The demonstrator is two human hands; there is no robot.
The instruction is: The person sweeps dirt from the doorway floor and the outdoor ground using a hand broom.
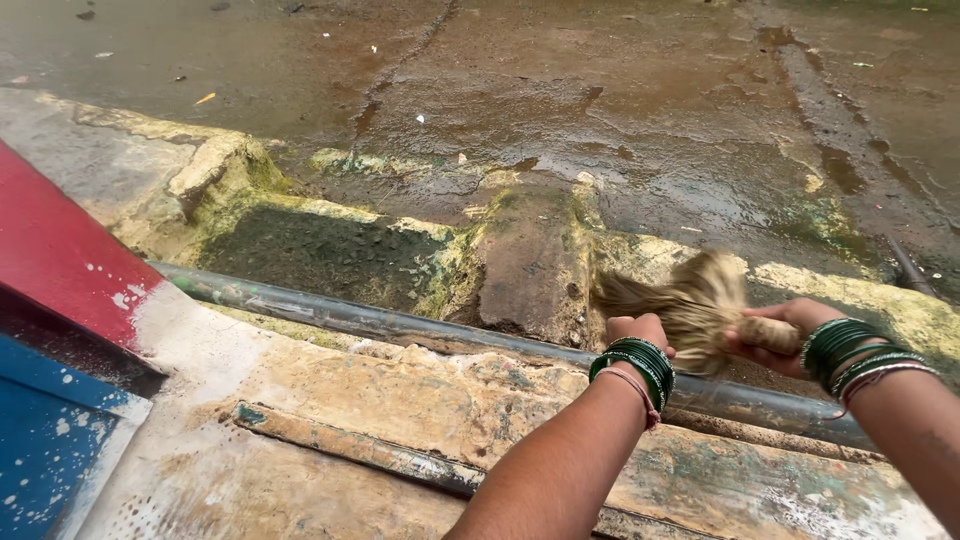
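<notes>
1. Head view, the grips: the left hand [633, 330] is closing its grip round the near end of a tan, frayed bundle of coarse fibre [690, 300], fingers curled fully over it. The right hand [775, 335] is wrapped tight round the thicker, rounder end of the same bundle, just to the right of the left grip. Both wrists are wearing stacks of green bangles [640, 365].

2. Head view, where the bundle is: it is hanging between the two grips, its loose strands blurring upward and away, out over a grey metal pipe [400, 322] lying directly under the hands.

3. Head view, surroundings: beyond the grips a wet, mossy stone gutter [330, 255] is running along, and farther out the dark, wet ground [620, 110] is glistening. Nearer than the grips a worn, stained stone ledge [400, 400] is lying flat.

4. Risks, as a judgement: the fibres are looking loose, so strands could be pulling free and dropping into the gutter. If either grip is slackening, the whole bundle could be falling past the pipe onto the dirty, wet ground. The slick ledge edge could also be making a forward lean unsafe.
</notes>
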